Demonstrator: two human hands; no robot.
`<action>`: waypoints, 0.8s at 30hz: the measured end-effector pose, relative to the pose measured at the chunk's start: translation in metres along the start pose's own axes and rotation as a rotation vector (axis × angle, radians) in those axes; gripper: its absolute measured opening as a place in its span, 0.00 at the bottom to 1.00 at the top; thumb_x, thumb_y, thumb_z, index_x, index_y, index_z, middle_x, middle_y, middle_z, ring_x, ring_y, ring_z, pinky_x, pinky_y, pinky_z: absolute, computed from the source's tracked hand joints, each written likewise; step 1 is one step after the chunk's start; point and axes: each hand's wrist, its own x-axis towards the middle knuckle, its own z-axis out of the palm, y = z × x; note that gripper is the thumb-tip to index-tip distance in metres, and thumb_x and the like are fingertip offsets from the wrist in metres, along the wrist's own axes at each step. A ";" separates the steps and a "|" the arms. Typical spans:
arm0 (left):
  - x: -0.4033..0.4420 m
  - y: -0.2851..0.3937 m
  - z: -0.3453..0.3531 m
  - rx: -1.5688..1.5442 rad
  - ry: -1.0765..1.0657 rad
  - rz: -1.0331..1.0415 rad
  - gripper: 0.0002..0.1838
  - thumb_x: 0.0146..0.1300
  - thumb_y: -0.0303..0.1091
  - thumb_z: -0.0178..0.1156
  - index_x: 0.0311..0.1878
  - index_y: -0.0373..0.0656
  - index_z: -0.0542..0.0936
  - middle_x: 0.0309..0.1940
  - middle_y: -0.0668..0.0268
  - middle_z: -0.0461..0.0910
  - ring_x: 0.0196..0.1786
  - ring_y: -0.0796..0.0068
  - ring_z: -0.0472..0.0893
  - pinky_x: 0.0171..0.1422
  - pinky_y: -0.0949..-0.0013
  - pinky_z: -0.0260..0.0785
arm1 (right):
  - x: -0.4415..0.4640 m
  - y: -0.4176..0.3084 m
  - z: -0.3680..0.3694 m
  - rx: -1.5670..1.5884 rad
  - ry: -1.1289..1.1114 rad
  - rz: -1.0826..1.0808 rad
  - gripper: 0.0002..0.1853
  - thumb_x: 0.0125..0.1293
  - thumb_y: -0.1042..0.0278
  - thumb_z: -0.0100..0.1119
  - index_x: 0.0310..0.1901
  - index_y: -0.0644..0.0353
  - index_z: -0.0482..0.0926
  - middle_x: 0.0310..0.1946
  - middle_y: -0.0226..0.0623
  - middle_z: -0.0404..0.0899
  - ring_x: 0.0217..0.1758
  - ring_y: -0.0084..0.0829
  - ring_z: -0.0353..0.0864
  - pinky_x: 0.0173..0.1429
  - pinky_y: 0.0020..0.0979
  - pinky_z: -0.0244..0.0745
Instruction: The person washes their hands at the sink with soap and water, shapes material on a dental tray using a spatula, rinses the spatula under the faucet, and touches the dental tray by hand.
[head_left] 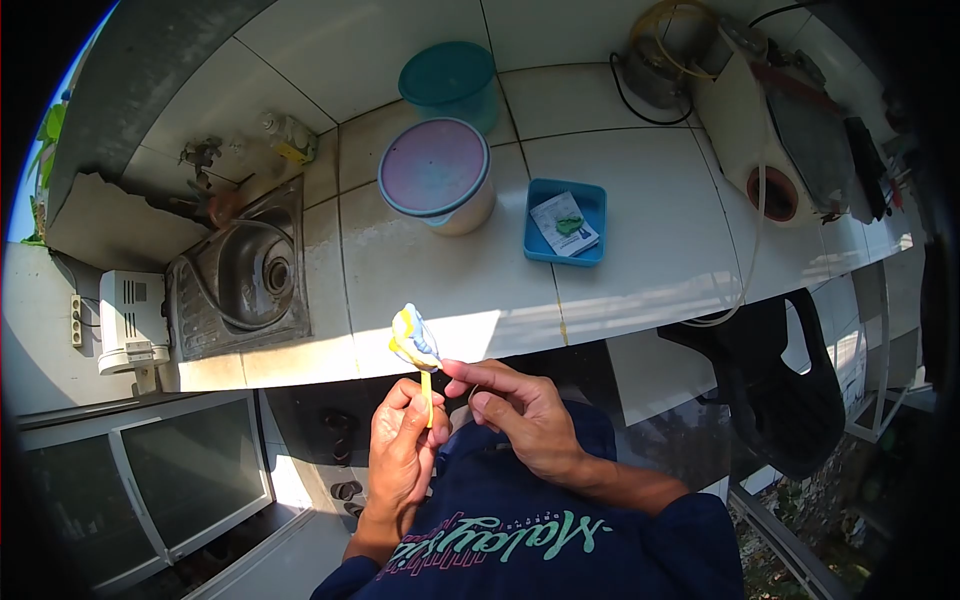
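Observation:
My left hand [405,445] is closed around a thin yellow stick [426,385], held upright above the counter's front edge. On top of the stick sits a petal-like head [415,338] in white, pale blue and yellow; its exact kind is unclear. My right hand [525,415] is just to the right, its index fingertip at the lower right edge of that head. The right thumb and index finger are apart, with nothing plainly held between them. The other right fingers are partly hidden.
On the tiled counter [640,230] stand a pink-lidded tub [435,165], a teal-lidded tub [448,78] and a blue tray [565,255] holding a printed paper [562,222] with a green piece on it. A steel sink [250,280] lies left; a black chair [785,400] stands right.

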 end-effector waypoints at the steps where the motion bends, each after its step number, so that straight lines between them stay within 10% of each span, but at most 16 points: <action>1: 0.000 -0.001 0.000 0.020 0.012 0.010 0.10 0.70 0.35 0.57 0.41 0.36 0.72 0.22 0.66 0.73 0.25 0.81 0.70 0.33 0.79 0.60 | 0.000 0.000 0.000 -0.003 -0.004 0.000 0.22 0.69 0.79 0.48 0.64 0.58 0.73 0.44 0.30 0.77 0.37 0.15 0.67 0.41 0.18 0.67; 24: -0.003 0.006 -0.004 -0.096 -0.083 -0.079 0.11 0.70 0.37 0.56 0.39 0.38 0.73 0.19 0.68 0.71 0.23 0.81 0.67 0.32 0.76 0.59 | -0.009 0.004 -0.003 0.125 0.071 0.028 0.12 0.70 0.72 0.54 0.53 0.63 0.77 0.43 0.33 0.79 0.35 0.14 0.71 0.36 0.18 0.67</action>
